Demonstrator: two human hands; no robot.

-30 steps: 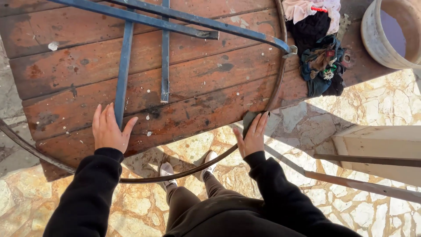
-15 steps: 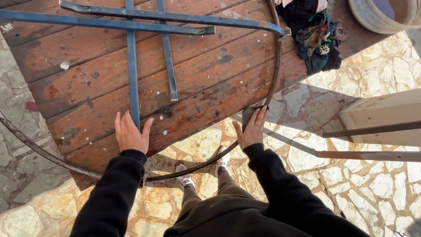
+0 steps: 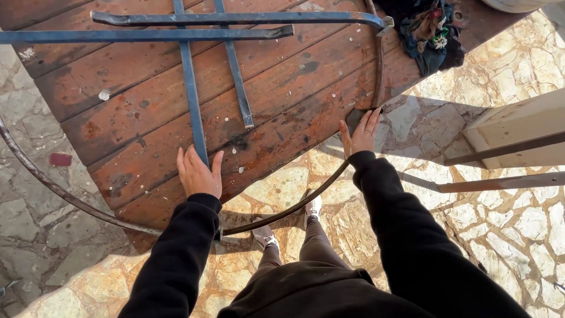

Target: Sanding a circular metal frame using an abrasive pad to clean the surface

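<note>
Landmark: round wooden tabletop [image 3: 176,106], reddish worn planks, lying flat with underside up over stone paving [image 3: 518,229].
Left hand [image 3: 199,175]: flat on the planks at the near edge of the tabletop; fingers straight and pressed together, thumb spread to the side; fingertips touching the lower end of the left blue metal bar [image 3: 191,88].
Right hand [image 3: 360,134]: at the near right edge of the tabletop; fingers extended, slightly spread, laid over a small dark grey pad [image 3: 354,118], probably an abrasive block; grip under the palm not visible.
Metal rim hoop [image 3: 306,203]: rusty band circling the tabletop; standing apart from the wood along the near edge, touching or nearly touching it beside the right hand.
Blue frame: two long bars [image 3: 147,35] crossing the far part of the tabletop, two shorter bars running toward the near edge; the shorter right bar [image 3: 235,70] ends mid-plank.
Change since earlier views: both hands on much the same spots of the tabletop; right hand shifted a little outward along the rim; camera closer and lower, bucket now almost out of view past the far right edge.
Meaning: work confined to the near right rim area; left hand acting as a brace.
Bundle of dark cloth [image 3: 432,32]: on the far right edge of the tabletop.
Pale wooden piece [image 3: 518,129]: right of the tabletop, well apart.
</note>
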